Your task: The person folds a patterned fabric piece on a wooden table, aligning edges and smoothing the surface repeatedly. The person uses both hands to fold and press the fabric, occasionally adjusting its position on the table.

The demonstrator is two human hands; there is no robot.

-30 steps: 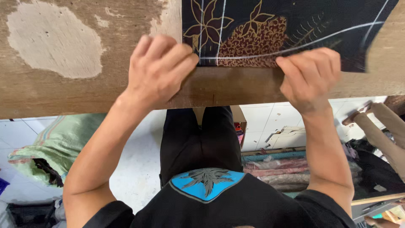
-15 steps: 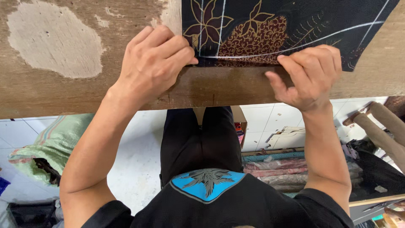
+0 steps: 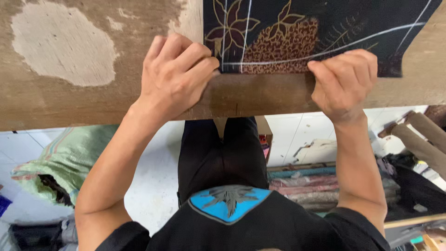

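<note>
Looking straight down here; both hands are at the near edge of a dark patterned cloth (image 3: 316, 32) lying flat on a worn wooden table (image 3: 69, 97); the left hand (image 3: 174, 76) has its fingers curled tight and pinches the cloth's lower left corner between thumb and fingertips, knuckles up, heel of the hand resting on the wood; the right hand (image 3: 344, 81) is curled the same way further along that edge, fingertips closed on the hem near the lower right; between the two hands the edge runs straight and looks taut, right along a white chalk line (image 3: 325, 51) that curves across the fabric; the cloth itself is black with a brown and gold floral print, a leaf shape (image 3: 227, 28) near the left hand and a speckled reddish-brown patch (image 3: 283, 46) in the middle; it sits at the top of the view, toward the right half of the table, its far part cut off by the frame; the table has a pale scraped patch (image 3: 60, 44) well off to the left; below the table edge there's a white tiled floor (image 3: 153, 176), a green sack (image 3: 65, 162) on the left and stacked rolled fabrics (image 3: 306, 186) on the right.
</note>
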